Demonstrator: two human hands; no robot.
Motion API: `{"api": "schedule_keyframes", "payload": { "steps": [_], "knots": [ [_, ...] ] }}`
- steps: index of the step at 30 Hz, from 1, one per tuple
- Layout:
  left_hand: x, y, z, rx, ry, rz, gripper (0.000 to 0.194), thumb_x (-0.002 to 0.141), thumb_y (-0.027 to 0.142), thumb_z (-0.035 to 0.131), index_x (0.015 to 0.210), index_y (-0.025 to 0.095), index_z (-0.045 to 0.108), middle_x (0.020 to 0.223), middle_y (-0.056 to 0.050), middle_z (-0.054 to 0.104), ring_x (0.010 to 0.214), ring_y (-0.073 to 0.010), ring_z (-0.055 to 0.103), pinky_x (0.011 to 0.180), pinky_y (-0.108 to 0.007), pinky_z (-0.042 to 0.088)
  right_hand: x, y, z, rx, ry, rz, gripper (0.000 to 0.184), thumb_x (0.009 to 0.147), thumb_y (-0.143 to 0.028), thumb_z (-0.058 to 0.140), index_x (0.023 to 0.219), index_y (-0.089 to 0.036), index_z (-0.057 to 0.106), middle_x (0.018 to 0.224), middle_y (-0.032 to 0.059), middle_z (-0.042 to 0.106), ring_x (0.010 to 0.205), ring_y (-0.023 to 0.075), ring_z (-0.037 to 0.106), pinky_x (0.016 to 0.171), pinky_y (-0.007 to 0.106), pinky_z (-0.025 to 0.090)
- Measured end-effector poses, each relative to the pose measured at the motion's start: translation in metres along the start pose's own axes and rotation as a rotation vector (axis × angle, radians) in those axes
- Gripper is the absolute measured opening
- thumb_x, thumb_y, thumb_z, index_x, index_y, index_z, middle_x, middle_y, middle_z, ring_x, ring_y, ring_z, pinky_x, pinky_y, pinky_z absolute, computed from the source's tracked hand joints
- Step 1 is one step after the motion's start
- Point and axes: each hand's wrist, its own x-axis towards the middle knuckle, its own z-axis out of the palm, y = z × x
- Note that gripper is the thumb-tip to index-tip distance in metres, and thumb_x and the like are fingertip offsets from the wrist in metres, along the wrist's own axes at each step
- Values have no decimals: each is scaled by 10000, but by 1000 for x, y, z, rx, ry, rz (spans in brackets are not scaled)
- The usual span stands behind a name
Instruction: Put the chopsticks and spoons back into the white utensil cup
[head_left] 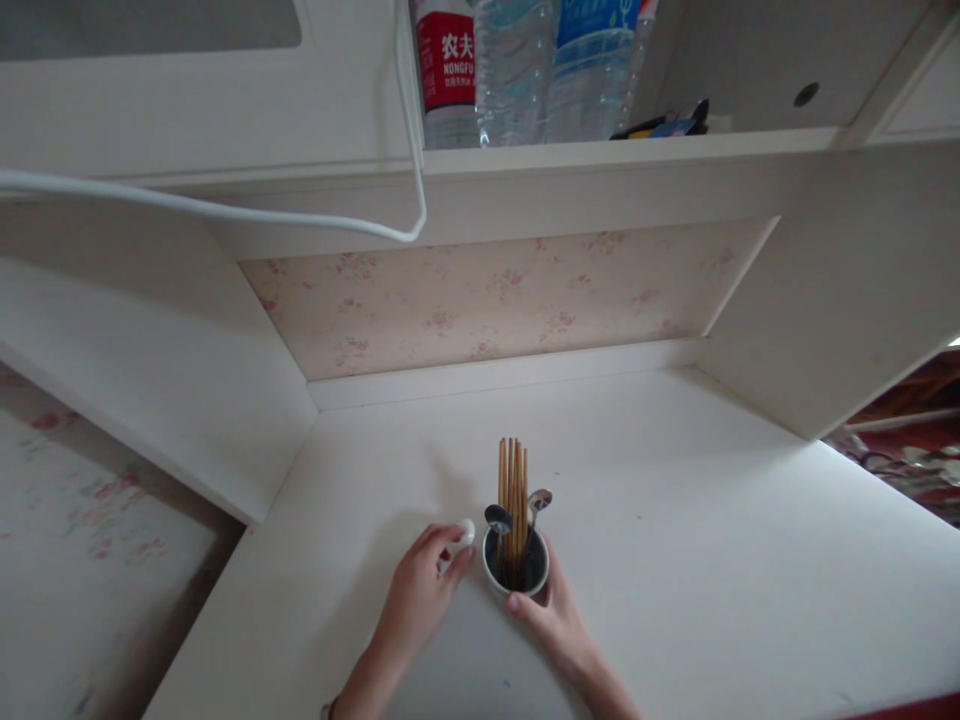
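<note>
My right hand (553, 610) is wrapped round the right and near side of a cup (487, 577) with a pale rim and a dark inside. Several wooden chopsticks (513, 490) stand upright in it. Two metal spoons lean out with their bowls up, a left spoon (498, 518) and a right spoon (539, 499). Just left of the cup, my left hand (429, 580) pinches a small white rounded thing (467, 532) between thumb and fingers. Its kind I cannot make out, since the fingers cover part of it.
The cup stands on a white desktop (660, 560) between a left side panel (150, 330) and a right one (840, 280). Overhead, a shelf (600, 165) holds several plastic bottles (514, 70). A white cable (300, 215) hangs in front of it.
</note>
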Motion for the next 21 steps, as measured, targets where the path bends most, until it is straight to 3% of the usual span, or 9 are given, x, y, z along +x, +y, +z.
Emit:
{"api": "schedule_keyframes", "payload": {
  "steps": [4, 8, 14, 18, 21],
  "knots": [
    [7, -17, 2, 339, -5, 8, 437, 829, 378, 594, 1239, 228, 564, 1183, -97, 628, 1092, -265, 576, 969, -387, 442, 1, 5, -3, -35, -3, -15, 835, 688, -508, 783, 1384, -259, 395, 1367, 124, 542, 1277, 355, 470, 1081, 523, 327],
    [16, -17, 8, 487, -117, -70, 367, 843, 309, 558, 1198, 216, 568, 1152, -95, 636, 1078, -250, 584, 923, -340, 439, 0, 5, -5, -59, -13, -17, 839, 696, -506, 779, 1393, -265, 379, 1381, 119, 528, 1286, 352, 458, 1087, 532, 315],
    [28, -13, 1, 533, -183, -80, 269, 872, 240, 464, 1101, 211, 603, 1123, -97, 659, 1038, -228, 615, 884, -312, 431, -1, 5, -6, -99, -19, -28, 840, 693, -506, 781, 1391, -262, 381, 1394, 126, 513, 1288, 355, 450, 1085, 548, 309],
    [36, -14, -19, 542, -113, -117, 297, 933, 265, 334, 995, 189, 614, 971, -101, 703, 910, -228, 655, 796, -307, 445, 0, 7, -6, -62, -34, -49, 836, 702, -487, 782, 1396, -270, 369, 1400, 120, 509, 1294, 341, 451, 1090, 535, 309],
    [41, -3, -42, 333, -20, -157, 257, 922, 350, 396, 981, 200, 596, 856, -66, 714, 800, -212, 677, 718, -282, 469, 0, 8, -6, -44, -39, -53, 836, 710, -472, 781, 1404, -264, 363, 1399, 122, 509, 1292, 335, 456, 1087, 526, 319]
  ]
}}
